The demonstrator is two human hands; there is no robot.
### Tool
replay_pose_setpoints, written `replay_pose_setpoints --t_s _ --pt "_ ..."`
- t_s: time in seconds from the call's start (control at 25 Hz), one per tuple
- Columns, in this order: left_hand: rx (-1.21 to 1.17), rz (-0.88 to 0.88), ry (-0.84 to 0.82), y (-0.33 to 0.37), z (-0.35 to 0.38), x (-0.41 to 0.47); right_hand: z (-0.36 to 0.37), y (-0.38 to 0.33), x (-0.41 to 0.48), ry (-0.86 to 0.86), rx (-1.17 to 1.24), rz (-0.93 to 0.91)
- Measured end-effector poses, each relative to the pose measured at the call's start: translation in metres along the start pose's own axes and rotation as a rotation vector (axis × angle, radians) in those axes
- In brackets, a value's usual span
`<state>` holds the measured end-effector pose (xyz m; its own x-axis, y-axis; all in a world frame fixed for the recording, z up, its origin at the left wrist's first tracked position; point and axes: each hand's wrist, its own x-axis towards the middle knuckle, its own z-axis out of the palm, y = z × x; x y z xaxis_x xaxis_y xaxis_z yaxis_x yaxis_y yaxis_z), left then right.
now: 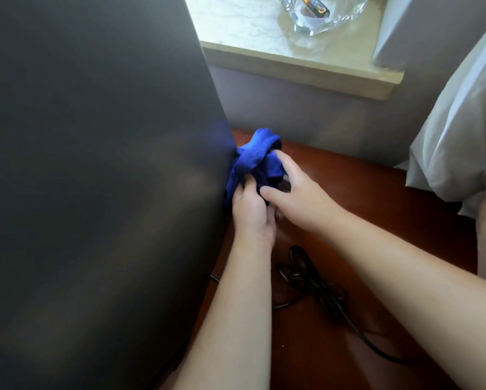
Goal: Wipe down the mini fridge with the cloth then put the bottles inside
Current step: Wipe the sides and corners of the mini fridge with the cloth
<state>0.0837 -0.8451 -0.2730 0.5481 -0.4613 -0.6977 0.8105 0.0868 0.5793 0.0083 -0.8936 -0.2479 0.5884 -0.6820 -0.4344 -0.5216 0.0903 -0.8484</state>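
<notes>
The cloth (257,161) is bunched beside the right edge of the fridge (95,164), touching it, above the wooden top (348,198). Both hands grip it: the left hand (251,212) is closed on its lower folds, the right hand (295,192) pinches the upper folds with fingers partly curled. Judgement: the cloth is being regathered for wiping. Risk: a loose tail could slip free and drop onto the cord (317,285) lying on the wood below. Hidden: the fridge door and interior. 0 bottles are visible. The glass dish (323,12) on the ledge (292,49) is cut off.
</notes>
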Motion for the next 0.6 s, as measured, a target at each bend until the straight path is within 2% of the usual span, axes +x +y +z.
replay_pose_setpoints --t_s 0.2,0.36,0.6 --pt "-0.111 -0.019 -0.022 0.002 -0.006 -0.009 -0.01 0.017 -0.026 0.006 0.115 -0.05" --pt "-0.146 -0.042 -0.039 0.021 -0.007 -0.05 -0.009 0.021 -0.071 0.085 0.28 0.015" --pt "-0.122 -0.012 -0.046 0.043 -0.044 -0.126 0.005 -0.009 -0.129 0.114 0.365 0.012"
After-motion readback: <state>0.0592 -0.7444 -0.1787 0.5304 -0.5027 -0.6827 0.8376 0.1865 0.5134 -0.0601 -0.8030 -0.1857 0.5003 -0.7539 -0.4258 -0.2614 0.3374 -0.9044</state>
